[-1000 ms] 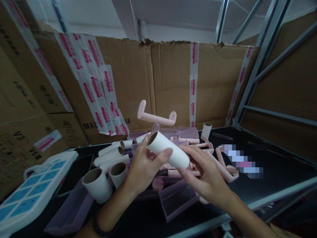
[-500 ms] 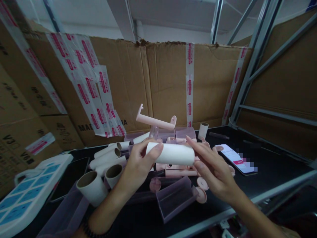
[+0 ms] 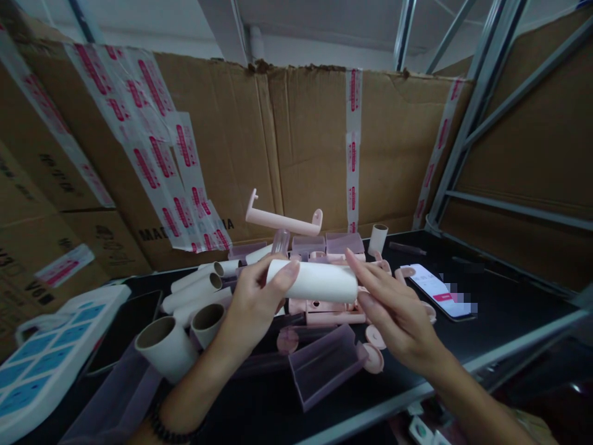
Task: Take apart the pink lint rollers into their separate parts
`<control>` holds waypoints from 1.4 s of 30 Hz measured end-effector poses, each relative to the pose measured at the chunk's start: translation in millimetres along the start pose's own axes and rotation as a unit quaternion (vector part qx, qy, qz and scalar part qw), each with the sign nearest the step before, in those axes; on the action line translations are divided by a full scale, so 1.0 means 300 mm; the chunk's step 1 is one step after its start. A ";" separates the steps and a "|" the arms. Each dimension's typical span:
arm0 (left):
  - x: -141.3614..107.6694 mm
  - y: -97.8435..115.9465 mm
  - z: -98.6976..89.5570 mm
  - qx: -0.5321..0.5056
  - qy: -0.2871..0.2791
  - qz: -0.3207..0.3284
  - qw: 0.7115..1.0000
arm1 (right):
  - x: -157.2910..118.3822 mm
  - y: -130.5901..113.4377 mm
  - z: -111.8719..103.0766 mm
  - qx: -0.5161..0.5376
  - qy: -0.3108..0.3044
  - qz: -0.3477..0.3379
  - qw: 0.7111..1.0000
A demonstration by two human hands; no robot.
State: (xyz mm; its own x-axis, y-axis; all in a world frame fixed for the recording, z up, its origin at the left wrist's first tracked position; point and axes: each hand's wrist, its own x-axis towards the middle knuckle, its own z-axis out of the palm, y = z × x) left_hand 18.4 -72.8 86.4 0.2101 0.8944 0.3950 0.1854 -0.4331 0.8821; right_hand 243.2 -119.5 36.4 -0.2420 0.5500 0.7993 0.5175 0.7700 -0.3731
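A white roll (image 3: 319,281) lies level between my hands, above the parts on the table. My left hand (image 3: 257,290) is closed around its left end, with the thumb along the front. At the right end, my right hand (image 3: 393,303) holds the roll between its extended fingers above and its thumb below. Behind it stands a pink U-shaped roller frame (image 3: 283,221) on a clear stem, whose lower part is hidden. Under the roll are pink plastic parts (image 3: 336,316) and an open, translucent purple case (image 3: 327,368).
Several white rolls with brown cores (image 3: 189,290) lie at left, beside a white power strip with blue sockets (image 3: 50,364). A lit phone (image 3: 438,293) lies at right. Pink round caps (image 3: 373,355) sit near the front edge. A cardboard wall (image 3: 306,148) closes off the back.
The view has shifted slightly, so most things appear a little further left and higher. Both hands keep their hold on the white roll, which looks much the same.
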 end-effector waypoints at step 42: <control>-0.004 -0.024 0.020 -0.037 0.039 -0.017 0.998 | 0.011 -0.016 0.070 0.091 0.073 0.090 0.989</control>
State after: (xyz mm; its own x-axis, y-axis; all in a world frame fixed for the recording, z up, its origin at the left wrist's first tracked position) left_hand 22.7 -71.4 77.9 0.1290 0.9157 0.3806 0.1192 -0.3953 0.9108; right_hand 222.7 -114.6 30.9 -0.0314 0.6410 0.7669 0.3828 0.7165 -0.5833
